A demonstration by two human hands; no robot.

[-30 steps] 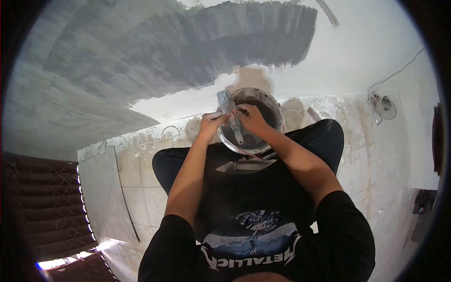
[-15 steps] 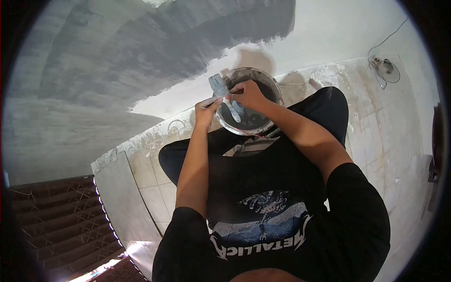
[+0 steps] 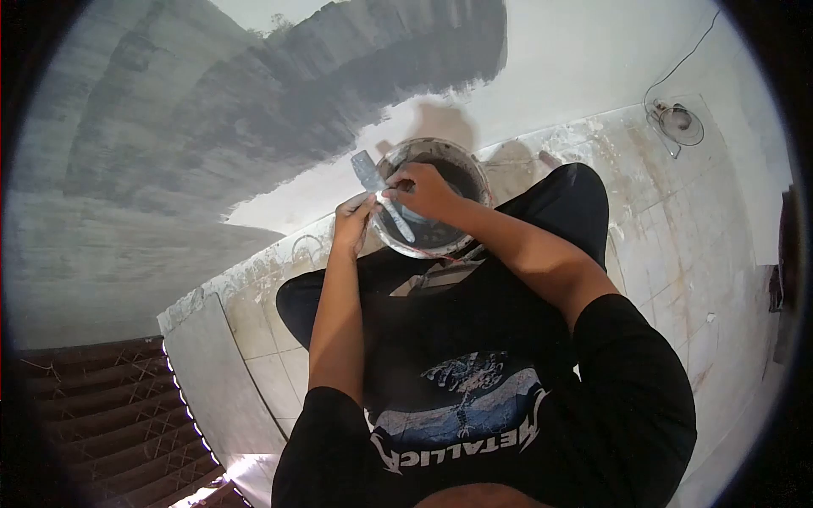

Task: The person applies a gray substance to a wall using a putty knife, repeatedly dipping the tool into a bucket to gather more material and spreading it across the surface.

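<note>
Over the bucket of dark grey paint [image 3: 484,182], a paintbrush [image 3: 367,172] coated in grey is tilted, its bristle end up and left, its pale handle pointing down and right. My left hand [image 3: 352,222] is closed on the brush near its middle, thumb and fingers pinching it from the left. From the right, my right hand [image 3: 422,190] has its fingers bent and pressed together against the brush just below the bristles. The fingertips partly hide each other. The bucket stands between my bent legs.
Ahead rises a pale wall [image 3: 567,51] with a broad dark grey painted area [image 3: 356,76]. A wire-guarded fan-like object [image 3: 680,124] with a cord lies on the stained tile floor [image 3: 652,245] to the right. A flat board [image 3: 216,364] and brown slats [image 3: 102,406] are at the left.
The view has shifted, so the bucket and hands appear slightly lower and further left. Both hands stay at the brush, which has turned a little.
</note>
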